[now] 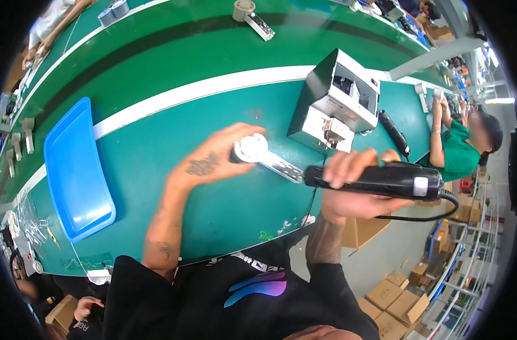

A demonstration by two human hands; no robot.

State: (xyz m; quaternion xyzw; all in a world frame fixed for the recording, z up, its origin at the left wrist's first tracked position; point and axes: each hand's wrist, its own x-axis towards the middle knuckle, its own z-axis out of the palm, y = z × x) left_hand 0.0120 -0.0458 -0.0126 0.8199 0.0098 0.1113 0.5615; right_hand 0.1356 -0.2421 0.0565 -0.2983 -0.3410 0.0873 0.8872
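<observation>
My left hand [227, 150] is wrapped round the round head of a white device with a long open handle [281, 166], holding it just above the green bench. My right hand [354, 184] grips a black electric screwdriver [377, 180] that lies almost level. The screwdriver's tip end meets the far end of the device's handle; the bit itself cannot be made out. A black cable [454, 207] runs from the back of the screwdriver. Beyond my right hand stands a boxy black-and-silver screw feeder [335, 105].
A blue tray [80, 170] lies on the left of the bench. Another black screwdriver [394, 135] rests right of the feeder. A similar device [252, 18] sits on the green conveyor belt [173, 54]. A co-worker in a green shirt [462, 148] works at far right; cardboard boxes [391, 300] stand below.
</observation>
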